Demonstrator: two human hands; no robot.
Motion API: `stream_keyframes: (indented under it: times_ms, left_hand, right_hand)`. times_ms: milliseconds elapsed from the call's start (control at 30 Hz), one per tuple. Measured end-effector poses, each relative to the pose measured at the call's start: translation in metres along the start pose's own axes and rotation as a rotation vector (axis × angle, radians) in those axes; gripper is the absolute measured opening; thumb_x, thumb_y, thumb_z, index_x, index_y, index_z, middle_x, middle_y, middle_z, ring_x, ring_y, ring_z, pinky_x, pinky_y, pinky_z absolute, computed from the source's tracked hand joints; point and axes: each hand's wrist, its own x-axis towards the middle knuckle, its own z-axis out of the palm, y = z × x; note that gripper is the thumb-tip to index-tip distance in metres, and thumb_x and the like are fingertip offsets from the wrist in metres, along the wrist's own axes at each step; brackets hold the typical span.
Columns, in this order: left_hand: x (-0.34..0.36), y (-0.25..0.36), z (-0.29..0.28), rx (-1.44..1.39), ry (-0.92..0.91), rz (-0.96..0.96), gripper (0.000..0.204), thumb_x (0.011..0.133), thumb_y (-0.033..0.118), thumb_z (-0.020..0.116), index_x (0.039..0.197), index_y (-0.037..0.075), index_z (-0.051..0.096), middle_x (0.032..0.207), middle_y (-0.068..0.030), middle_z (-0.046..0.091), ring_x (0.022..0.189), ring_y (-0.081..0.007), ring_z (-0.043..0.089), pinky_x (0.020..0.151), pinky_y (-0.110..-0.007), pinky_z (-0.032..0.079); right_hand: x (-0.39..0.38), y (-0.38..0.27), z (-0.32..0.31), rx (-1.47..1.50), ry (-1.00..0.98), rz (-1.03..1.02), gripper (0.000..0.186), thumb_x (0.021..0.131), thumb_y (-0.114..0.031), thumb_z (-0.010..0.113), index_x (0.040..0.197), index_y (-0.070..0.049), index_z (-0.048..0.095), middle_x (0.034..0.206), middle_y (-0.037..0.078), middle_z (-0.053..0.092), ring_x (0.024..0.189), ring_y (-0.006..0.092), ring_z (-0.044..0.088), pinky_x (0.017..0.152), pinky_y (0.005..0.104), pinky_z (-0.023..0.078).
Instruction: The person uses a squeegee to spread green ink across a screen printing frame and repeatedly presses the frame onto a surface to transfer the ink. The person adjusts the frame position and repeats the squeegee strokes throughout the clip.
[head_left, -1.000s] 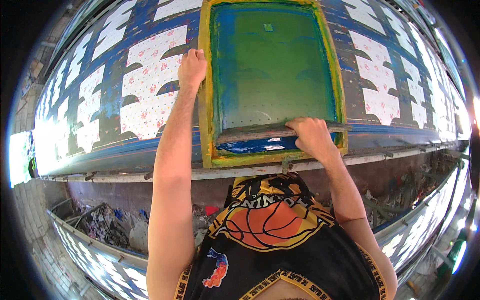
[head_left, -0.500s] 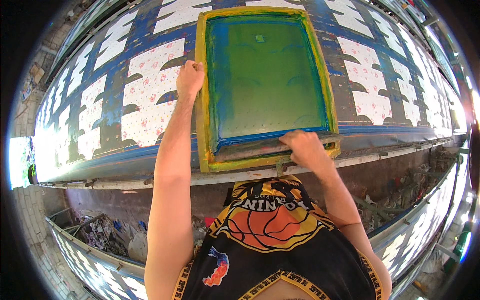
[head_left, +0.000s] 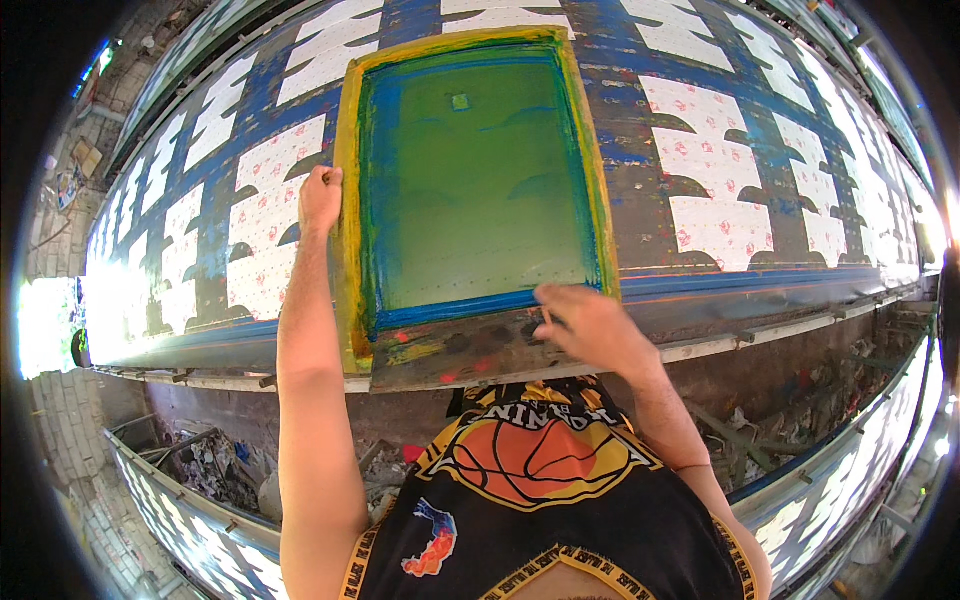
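Printing screen and paint-marked board on a long table. The screen (head_left: 604,220), a green mesh panel in a yellow-stained frame, lies between a printed white piece (head_left: 705,165) at 3 o'clock and another (head_left: 265,215) at 9 o'clock. The dark board (head_left: 440,352) leans across the frame's 6 o'clock end, its lower edge reaching over the table rail (head_left: 690,352). Likely faults: the board may slide off toward 6 o'clock, since its support looks slight and the nearer hand is loose; the frame may swivel out of line, being steadied from 9 o'clock only; blue colour (head_left: 455,312) banked along the board may smear if either shifts. Pose: the left hand (head_left: 321,200), at 9 o'clock, is curled into a fist and appears to grip the frame's rim, fingertips hidden; its arm rises nearly straight from 7 o'clock. The right hand (head_left: 598,332), at 5 o'clock, is half open over the board, fingers pointing toward 10 o'clock; whether it touches cannot be told. Its elbow is bent.
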Motion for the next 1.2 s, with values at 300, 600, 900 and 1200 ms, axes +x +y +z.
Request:
stream_keyframes:
  times_ms: [300,600,900,1200]
  left_hand:
    - [-0.003,0.005,-0.002,-0.015,0.036,-0.036,0.035,0.105,0.036,0.067,0.117,0.004,0.073,0.112,-0.0153,0.079,0.102,-0.0331,0.074,0.091,-0.044,0.055]
    - [-0.003,-0.001,-0.002,-0.053,0.034,0.002,0.038,0.105,0.038,0.068,0.117,0.002,0.074,0.11,-0.0158,0.079,0.102,-0.0304,0.075,0.091,-0.042,0.055]
    - [0.01,-0.03,0.001,-0.176,-0.01,0.041,0.039,0.105,0.036,0.069,0.121,0.0,0.073,0.109,-0.0151,0.078,0.101,-0.0278,0.073,0.093,-0.041,0.054]
    - [-0.009,0.092,0.013,-0.279,-0.105,-0.012,0.043,0.108,0.044,0.067,0.125,0.005,0.071,0.114,-0.007,0.072,0.105,-0.0209,0.064,0.097,-0.038,0.049]
  right_hand:
    - [-0.018,0.1,-0.018,0.188,0.285,0.556,0.077,0.095,-0.03,0.08,0.154,0.009,0.049,0.142,0.03,0.064,0.131,0.0438,0.063,0.11,0.0485,0.052]
    - [-0.005,0.097,0.006,0.084,0.265,0.55,0.075,0.087,-0.022,0.081,0.15,0.008,0.052,0.122,0.028,0.067,0.115,0.0449,0.066,0.099,0.051,0.055]
    - [-0.003,0.078,-0.034,0.013,0.318,0.391,0.068,0.076,-0.019,0.081,0.135,0.008,0.062,0.107,0.021,0.069,0.102,0.0398,0.071,0.087,0.0474,0.06]
    - [-0.047,0.164,-0.121,-0.05,0.356,0.384,0.065,0.075,-0.021,0.08,0.131,0.009,0.064,0.104,0.022,0.069,0.096,0.0406,0.071,0.085,0.0476,0.061]
